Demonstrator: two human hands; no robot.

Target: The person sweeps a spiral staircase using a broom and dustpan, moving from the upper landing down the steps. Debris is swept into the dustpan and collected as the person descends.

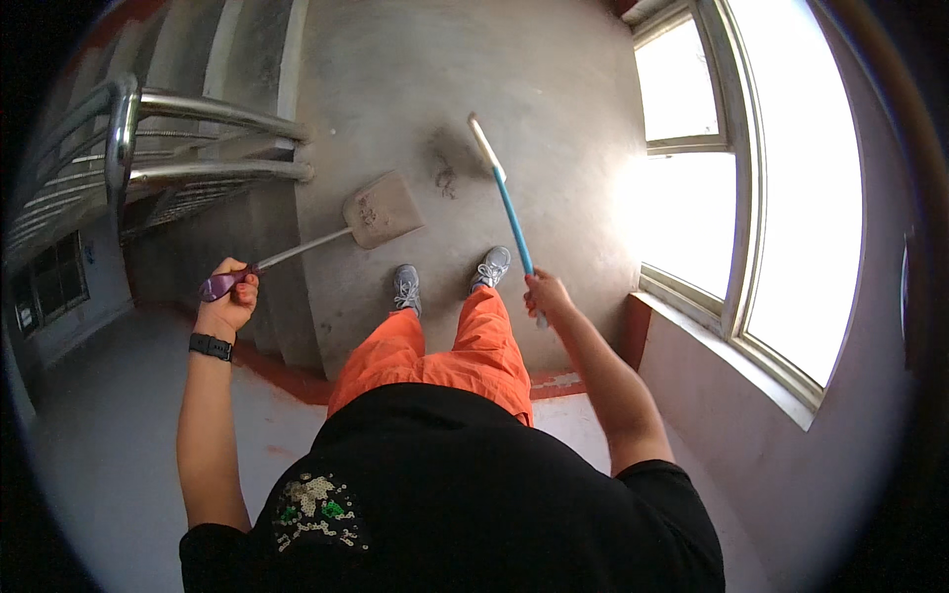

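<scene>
My left hand (229, 294), with a dark watch at its wrist, is closed round the purple grip of a dustpan (397, 210). A thin metal shaft joins the grip to the flat, greyish-beige pan, which rests on the floor left of my feet with some dark debris on it. My right hand (547, 295) grips a broom (511, 212) by its blue handle. Its narrow whitish head points away from me; its bristles are hard to make out in a dark blur. Loose dark dirt (447, 181) lies between pan and broom head.
I stand on a grey concrete landing (386, 59). Metal stair railings (222, 170) and concrete steps (227, 49) are at the left. A bright framed window (736, 198) with a sill fills the right. A red-painted band (287, 381) runs along the wall behind my feet.
</scene>
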